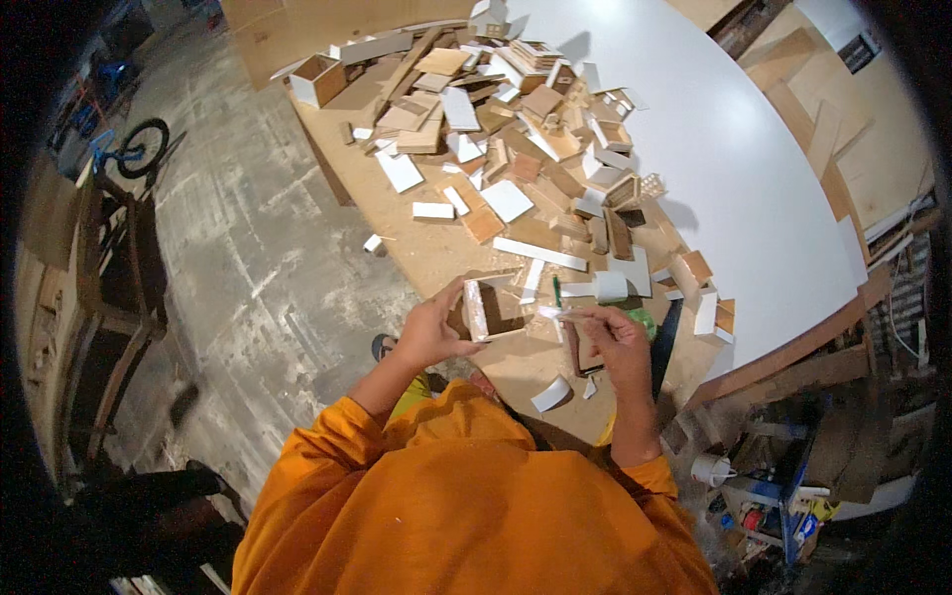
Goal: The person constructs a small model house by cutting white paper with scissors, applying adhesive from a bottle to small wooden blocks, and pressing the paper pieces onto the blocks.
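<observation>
My left hand [439, 327] grips a small open wooden frame [477, 311] by its near left side; a whitish, patchy coat covers that side's edge. My right hand [613, 342] pinches a small, thin piece with a white end [552, 313], just right of the frame. Under the right hand lies a dark-edged rectangular frame or tray [575, 353], partly hidden. A green pen or stick [557, 290] and a white roll [610, 286] lie beyond it. Green plastic [642, 322] shows beside the right hand. A curved white strip [551, 394] rests near the board's front edge.
Wood offcuts and small boxes [317, 80] are heaped over the wooden worktop [416, 264]. A large white panel [751, 149] spans the right side. On the concrete floor [245, 223] at left stands a bicycle wheel [143, 149]. A white bucket [712, 470] is at lower right.
</observation>
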The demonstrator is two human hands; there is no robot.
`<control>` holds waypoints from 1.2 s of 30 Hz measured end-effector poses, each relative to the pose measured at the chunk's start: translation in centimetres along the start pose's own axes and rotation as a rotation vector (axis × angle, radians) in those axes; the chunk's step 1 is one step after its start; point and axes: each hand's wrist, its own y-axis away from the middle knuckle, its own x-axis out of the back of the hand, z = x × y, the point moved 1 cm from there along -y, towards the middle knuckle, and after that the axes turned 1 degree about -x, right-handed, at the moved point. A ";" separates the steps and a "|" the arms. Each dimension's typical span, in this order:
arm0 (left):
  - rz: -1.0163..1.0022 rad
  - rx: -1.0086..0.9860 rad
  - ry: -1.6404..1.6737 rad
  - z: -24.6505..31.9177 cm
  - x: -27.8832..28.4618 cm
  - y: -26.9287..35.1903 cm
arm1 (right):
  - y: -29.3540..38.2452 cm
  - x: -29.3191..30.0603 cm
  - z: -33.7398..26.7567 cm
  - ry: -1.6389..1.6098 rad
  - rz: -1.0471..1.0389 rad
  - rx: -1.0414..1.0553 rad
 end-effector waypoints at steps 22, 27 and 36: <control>-0.003 -0.044 -0.081 0.1 0.3 -0.1 | -3.3 -7.2 0.8 0.410 -0.073 0.624; -0.058 0.058 0.010 1.0 0.5 -0.3 | -3.7 -6.6 0.3 0.512 -0.033 0.737; -0.014 0.011 -0.004 1.2 0.6 -0.1 | -1.0 -6.8 -1.7 0.534 -0.147 0.679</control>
